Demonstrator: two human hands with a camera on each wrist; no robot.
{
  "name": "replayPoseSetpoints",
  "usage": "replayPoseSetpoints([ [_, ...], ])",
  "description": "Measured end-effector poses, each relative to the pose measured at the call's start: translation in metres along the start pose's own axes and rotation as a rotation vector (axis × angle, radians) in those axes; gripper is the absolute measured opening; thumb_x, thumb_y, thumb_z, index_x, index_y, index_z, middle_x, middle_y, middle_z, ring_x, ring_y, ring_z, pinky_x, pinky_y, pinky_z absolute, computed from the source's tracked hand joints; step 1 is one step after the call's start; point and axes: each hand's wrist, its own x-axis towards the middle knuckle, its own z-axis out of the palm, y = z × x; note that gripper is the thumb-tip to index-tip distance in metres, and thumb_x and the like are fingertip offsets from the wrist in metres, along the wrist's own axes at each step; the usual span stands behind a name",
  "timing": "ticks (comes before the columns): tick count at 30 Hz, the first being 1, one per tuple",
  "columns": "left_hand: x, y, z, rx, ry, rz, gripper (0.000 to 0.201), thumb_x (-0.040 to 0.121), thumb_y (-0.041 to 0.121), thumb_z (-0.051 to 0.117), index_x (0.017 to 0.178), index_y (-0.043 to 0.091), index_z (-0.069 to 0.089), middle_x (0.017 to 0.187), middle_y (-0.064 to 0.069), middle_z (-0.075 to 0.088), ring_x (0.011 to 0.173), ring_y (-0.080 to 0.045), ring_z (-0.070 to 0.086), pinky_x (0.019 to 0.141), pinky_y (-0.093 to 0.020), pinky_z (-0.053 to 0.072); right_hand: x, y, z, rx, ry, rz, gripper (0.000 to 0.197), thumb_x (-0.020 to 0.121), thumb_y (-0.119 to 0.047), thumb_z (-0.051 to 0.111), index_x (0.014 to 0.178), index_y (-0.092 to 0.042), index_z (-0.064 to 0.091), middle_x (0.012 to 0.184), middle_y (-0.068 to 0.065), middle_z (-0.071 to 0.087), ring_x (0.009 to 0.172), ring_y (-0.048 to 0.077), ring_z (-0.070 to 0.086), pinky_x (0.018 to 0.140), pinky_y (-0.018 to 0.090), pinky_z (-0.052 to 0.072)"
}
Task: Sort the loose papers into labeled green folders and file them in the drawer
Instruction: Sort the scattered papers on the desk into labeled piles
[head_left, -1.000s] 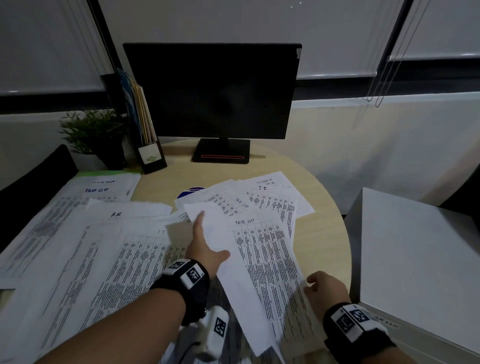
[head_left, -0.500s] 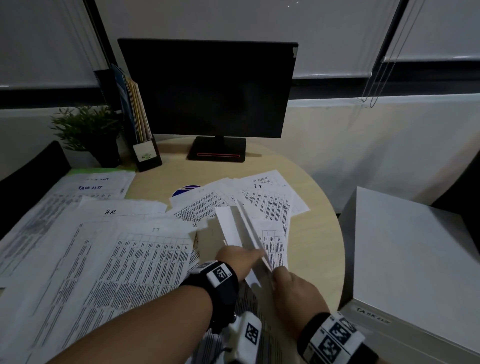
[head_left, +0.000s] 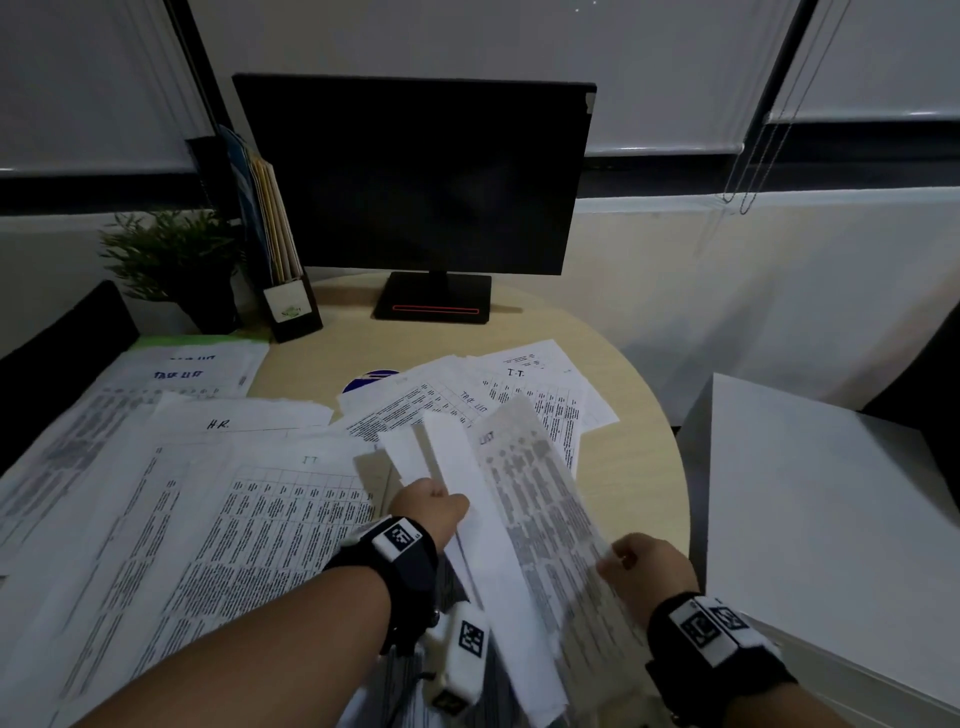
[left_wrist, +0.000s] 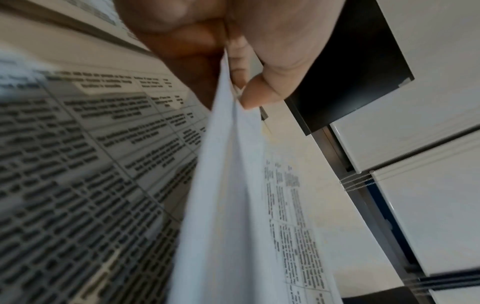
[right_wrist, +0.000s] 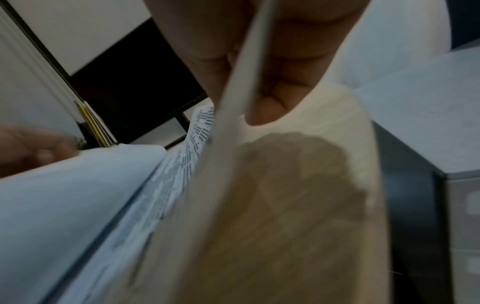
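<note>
My left hand pinches a few white sheets held on edge above the table; the left wrist view shows the thumb pressing those sheets against curled fingers. My right hand pinches the near edge of a printed task list sheet, blurred and lifted; in the right wrist view this sheet runs between thumb and fingers. Loose printed papers marked "HR", "IT" and "TASK LIST" cover the table's left and middle. A green folder edge peeks out under papers at the back left.
A black monitor stands at the back of the round wooden table. A file holder with folders and a small potted plant stand back left. A white drawer cabinet stands close on the right. A blue disc lies under papers.
The left hand closed on sheets it was touching and raised them on edge. The right hand came in to the stack, then drew back right with a printed sheet pinched.
</note>
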Motion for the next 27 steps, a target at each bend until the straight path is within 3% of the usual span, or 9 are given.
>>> replayPoseSetpoints([
  [4, -0.002, 0.001, 0.004, -0.135, 0.046, -0.057, 0.045, 0.083, 0.008, 0.059, 0.122, 0.018, 0.039, 0.082, -0.002, 0.054, 0.069, -0.02, 0.052, 0.062, -0.027, 0.043, 0.013, 0.015, 0.004, -0.103, -0.036, 0.027, 0.006, 0.09, -0.025, 0.056, 0.089, -0.025, 0.049, 0.107, 0.005, 0.065, 0.1, 0.024, 0.06, 0.076, 0.021, 0.042],
  [7, -0.009, 0.009, 0.011, -0.168, 0.057, -0.03, 0.071, 0.086, 0.001, 0.057, 0.143, 0.02, 0.02, 0.077, 0.007, 0.042, 0.072, -0.016, 0.047, 0.064, -0.028, 0.042, 0.018, 0.016, 0.009, -0.093, -0.06, 0.008, 0.005, 0.091, -0.021, 0.054, 0.09, -0.025, 0.05, 0.104, 0.005, 0.066, 0.096, 0.023, 0.061, 0.073, 0.02, 0.04],
  [9, -0.01, 0.013, 0.015, -0.173, 0.055, -0.009, 0.077, 0.086, -0.001, 0.054, 0.146, 0.025, 0.014, 0.077, 0.005, 0.042, 0.067, -0.014, 0.047, 0.058, -0.029, 0.045, 0.019, 0.015, 0.01, -0.08, -0.063, 0.008, 0.005, 0.091, -0.018, 0.052, 0.09, -0.024, 0.052, 0.1, 0.005, 0.066, 0.095, 0.023, 0.061, 0.072, 0.02, 0.038],
  [12, -0.007, 0.016, 0.02, -0.166, 0.049, 0.007, 0.083, 0.086, -0.003, 0.051, 0.147, 0.033, 0.007, 0.075, 0.0, 0.045, 0.061, -0.016, 0.048, 0.063, -0.034, 0.05, 0.016, 0.016, 0.012, -0.013, -0.058, 0.006, 0.007, 0.092, -0.016, 0.049, 0.09, -0.022, 0.051, 0.092, 0.003, 0.062, 0.091, 0.023, 0.06, 0.073, 0.021, 0.039],
  [15, -0.012, 0.029, 0.027, -0.136, -0.003, 0.033, 0.091, 0.087, -0.003, 0.049, 0.146, 0.039, -0.006, 0.069, -0.003, 0.043, 0.057, -0.019, 0.045, 0.059, -0.031, 0.044, 0.006, 0.012, 0.015, 0.167, -0.12, -0.054, 0.011, 0.089, -0.017, 0.052, 0.079, -0.022, 0.048, 0.084, 0.003, 0.061, 0.08, 0.022, 0.057, 0.072, 0.03, 0.043],
  [18, -0.019, 0.043, 0.044, -0.085, -0.074, 0.073, 0.097, 0.088, -0.001, 0.049, 0.144, 0.041, -0.019, 0.073, -0.002, 0.044, 0.066, -0.019, 0.05, 0.067, -0.032, 0.047, -0.007, 0.001, 0.014, 0.5, -0.227, -0.051, 0.021, 0.088, -0.033, 0.061, 0.092, -0.015, 0.053, 0.086, 0.003, 0.062, 0.084, 0.021, 0.058, 0.076, 0.035, 0.044],
  [21, -0.019, 0.049, 0.065, -0.166, -0.272, 0.093, 0.107, 0.086, 0.006, 0.057, 0.14, 0.043, -0.026, 0.099, -0.005, 0.057, 0.086, -0.024, 0.06, 0.076, -0.036, 0.055, -0.004, -0.01, 0.011, 0.497, -0.295, -0.03, 0.046, 0.074, -0.038, 0.075, 0.106, -0.023, 0.046, 0.098, 0.001, 0.064, 0.089, 0.019, 0.064, 0.071, 0.028, 0.05],
  [24, -0.017, 0.056, 0.071, -0.548, -0.581, 0.021, 0.096, 0.086, 0.018, 0.069, 0.137, 0.052, -0.004, 0.139, -0.003, 0.048, 0.109, -0.029, 0.059, 0.081, -0.051, 0.056, 0.012, -0.009, 0.007, 0.206, -0.138, 0.005, 0.03, 0.081, -0.02, 0.066, 0.1, -0.02, 0.043, 0.084, -0.003, 0.056, 0.086, 0.023, 0.06, 0.069, 0.027, 0.046],
  [27, 0.0, 0.061, 0.061, -0.411, -0.466, 0.118, 0.059, 0.094, 0.028, 0.058, 0.143, 0.03, 0.025, 0.148, -0.003, 0.037, 0.119, -0.025, 0.053, 0.095, -0.042, 0.05, 0.029, 0.006, 0.0, 0.147, -0.028, 0.131, 0.018, 0.084, -0.018, 0.061, 0.097, -0.013, 0.049, 0.101, 0.013, 0.062, 0.099, 0.03, 0.059, 0.074, 0.027, 0.042],
])
